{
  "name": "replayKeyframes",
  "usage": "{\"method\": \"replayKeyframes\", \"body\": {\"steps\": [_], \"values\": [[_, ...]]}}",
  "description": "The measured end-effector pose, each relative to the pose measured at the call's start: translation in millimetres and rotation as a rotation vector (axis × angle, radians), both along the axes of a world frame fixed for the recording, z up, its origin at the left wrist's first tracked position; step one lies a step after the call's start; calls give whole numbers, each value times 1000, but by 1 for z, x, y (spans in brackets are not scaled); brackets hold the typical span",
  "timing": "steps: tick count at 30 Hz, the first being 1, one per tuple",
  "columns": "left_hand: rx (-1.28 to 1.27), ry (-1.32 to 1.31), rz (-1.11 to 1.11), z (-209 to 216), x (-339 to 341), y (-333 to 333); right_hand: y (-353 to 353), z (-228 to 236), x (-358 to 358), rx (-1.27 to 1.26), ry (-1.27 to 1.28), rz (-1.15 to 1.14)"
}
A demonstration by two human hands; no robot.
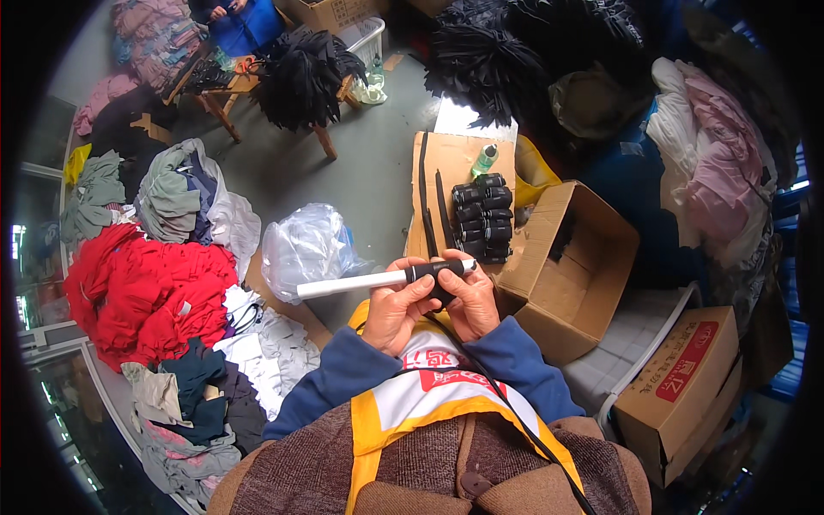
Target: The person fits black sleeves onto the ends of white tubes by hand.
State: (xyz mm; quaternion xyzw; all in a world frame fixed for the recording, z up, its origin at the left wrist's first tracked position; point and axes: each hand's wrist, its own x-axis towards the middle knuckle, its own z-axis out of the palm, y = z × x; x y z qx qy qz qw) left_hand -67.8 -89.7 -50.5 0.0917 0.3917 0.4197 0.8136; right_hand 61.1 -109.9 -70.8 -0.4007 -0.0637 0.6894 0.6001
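In front of my chest, my left hand and my right hand grip a white rod with a black sleeve-like wrap around its right part. The rod points left and tilts slightly down. My left thumb presses on the wrap, and my right fingers close round its right end. A dark strip hangs below between my hands. Just beyond them, a cardboard sheet bears several small black rolls, a green-tinted clear bottle and long thin black strips.
An open cardboard box stands at my right, beside a grey bin and a printed carton. Left lie a clear plastic bag and red cloth. Black strip bundles lie on a wooden bench; another person is beyond.
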Motion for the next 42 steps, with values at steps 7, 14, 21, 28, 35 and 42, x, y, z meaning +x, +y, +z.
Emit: {"method": "replayKeyframes", "body": {"steps": [7, 14, 21, 28, 35, 42], "values": [[60, 99, -15, -1, 1, -1, 0, -8, 1, -104, 139, 22], [-44, 168, -59, -11, -6, -3, -1, -1, -2, -54, 16, -93], [67, 49, 7, -1, 0, -5, 2, 7, -4, 9, -5, -87], [91, 137, -66, -1, -1, -5, -4, -5, -2, -59, 98, -34], [43, 29, 11, -4, -4, -3, -2, 1, -4, -69, 52, -84], [112, 139, 96, 0, -2, -6, 3, -4, -1, -38, 5, -36]]}}
